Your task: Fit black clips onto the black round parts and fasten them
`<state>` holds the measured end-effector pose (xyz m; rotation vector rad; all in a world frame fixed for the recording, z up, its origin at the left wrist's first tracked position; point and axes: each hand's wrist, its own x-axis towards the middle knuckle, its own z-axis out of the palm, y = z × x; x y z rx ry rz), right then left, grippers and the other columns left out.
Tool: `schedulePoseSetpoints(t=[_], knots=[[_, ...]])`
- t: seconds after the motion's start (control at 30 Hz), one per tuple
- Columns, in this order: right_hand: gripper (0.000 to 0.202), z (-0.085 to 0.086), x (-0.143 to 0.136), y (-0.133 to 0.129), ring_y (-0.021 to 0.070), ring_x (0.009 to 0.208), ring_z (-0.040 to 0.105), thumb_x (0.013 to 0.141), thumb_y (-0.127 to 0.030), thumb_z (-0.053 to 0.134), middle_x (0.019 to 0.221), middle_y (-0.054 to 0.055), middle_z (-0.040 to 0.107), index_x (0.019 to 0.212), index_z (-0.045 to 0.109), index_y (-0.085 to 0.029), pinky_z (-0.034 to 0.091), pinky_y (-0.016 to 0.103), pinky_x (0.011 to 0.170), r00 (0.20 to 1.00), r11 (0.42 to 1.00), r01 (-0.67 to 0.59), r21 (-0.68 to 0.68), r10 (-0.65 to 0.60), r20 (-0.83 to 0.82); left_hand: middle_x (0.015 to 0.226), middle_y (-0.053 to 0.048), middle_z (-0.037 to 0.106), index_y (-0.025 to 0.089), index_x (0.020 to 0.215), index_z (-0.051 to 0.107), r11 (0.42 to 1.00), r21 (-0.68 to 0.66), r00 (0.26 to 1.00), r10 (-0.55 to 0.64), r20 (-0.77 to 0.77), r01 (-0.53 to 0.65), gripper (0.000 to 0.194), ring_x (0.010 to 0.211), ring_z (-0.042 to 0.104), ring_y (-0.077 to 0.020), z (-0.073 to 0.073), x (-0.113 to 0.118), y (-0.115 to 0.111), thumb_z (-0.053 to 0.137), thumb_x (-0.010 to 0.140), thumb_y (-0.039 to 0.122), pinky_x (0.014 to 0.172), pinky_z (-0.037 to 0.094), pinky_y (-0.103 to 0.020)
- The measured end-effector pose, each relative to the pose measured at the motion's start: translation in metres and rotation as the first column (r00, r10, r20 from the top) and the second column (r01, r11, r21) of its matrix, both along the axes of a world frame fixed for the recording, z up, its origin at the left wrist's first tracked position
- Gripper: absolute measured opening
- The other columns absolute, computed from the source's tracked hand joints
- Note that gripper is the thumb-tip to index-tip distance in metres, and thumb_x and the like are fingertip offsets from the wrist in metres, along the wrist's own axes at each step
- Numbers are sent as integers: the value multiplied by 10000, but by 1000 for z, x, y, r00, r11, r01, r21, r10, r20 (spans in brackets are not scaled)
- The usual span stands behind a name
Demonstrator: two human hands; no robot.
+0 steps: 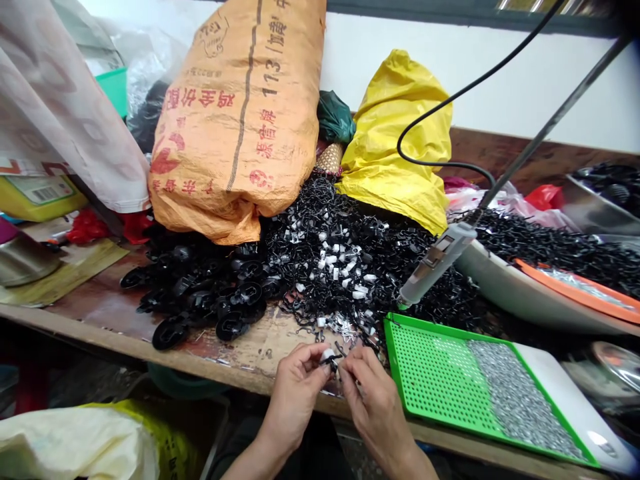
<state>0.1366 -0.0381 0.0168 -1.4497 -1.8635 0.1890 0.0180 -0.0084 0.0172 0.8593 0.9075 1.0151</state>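
Observation:
Near the table's front edge, my left hand (299,385) pinches a small white plastic piece (327,355) with a black part against it. My right hand (371,393) is close beside it, fingers pressed together at the black part's end; what they grip is too small to make out. Just beyond lie thin silvery pins (346,327) and a heap of small black plastic parts (315,267) with white pieces (340,261) scattered over it. To the left is a pile of black round-ended plastic parts (200,300).
A green perforated tray (435,373) with small metal pieces lies right of my hands. Above it hangs a grey electric screwdriver (435,263) on a cable. An orange woven sack (240,127) and a yellow bag (400,127) stand behind; a large bowl (500,290) sits at right.

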Motion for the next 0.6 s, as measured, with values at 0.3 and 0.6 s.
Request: schedulePoseSetpoints(t=[0.3,0.6], knots=[[181,4,-2,-1,127,594,469,780,-96,361,655,38,440,656,479,-154,423,254,550,1000,995,6,99,-6,2,708,-17,527,154,774,658,997,77,994,41,-101,-33,198,697,502,-142,-2,-1,-1,582,598,107,645,409,-240],[171,0,1,-4,136,613,468,776,-83,366,656,51,453,684,497,-144,423,263,555,996,988,9,154,-22,84,670,-7,520,157,724,681,994,107,989,33,-144,-18,196,680,487,-134,5,-1,-2,592,569,75,640,383,-225]])
